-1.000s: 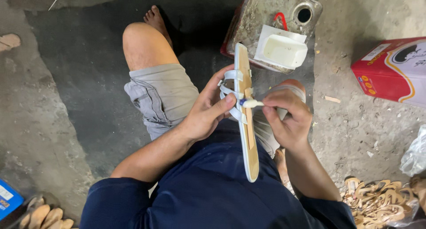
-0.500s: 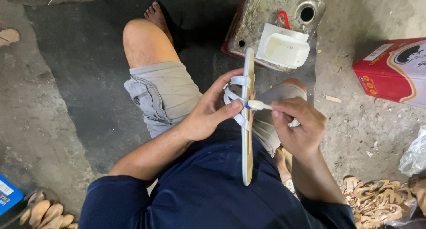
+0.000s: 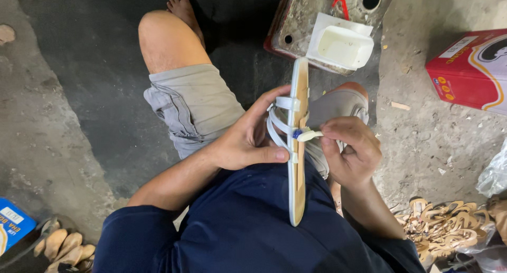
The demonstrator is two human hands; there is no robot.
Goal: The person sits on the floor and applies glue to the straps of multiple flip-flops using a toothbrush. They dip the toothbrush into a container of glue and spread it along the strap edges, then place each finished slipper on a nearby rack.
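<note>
I see my left hand closed around a pale sandal sole with white straps and a tan wooden-looking edge. The sole stands on its edge over my lap, with its far tip pointing at the containers ahead and its near end over my dark blue shirt. The thumb presses on the near strap and the fingers go behind the straps on the left side.

My right hand is closed too; it pinches a small white brush-like applicator, and its tip touches the sole at the strap, where a small blue spot shows.

Far from me, just beyond the tip of the sole, a white rectangular plastic tub sits on a dirty grey metal can with a red rim. At the far right a red cardboard box lies on the concrete floor. Near right there is a heap of tan strap pieces, and near left some tan soles beside a blue box.
</note>
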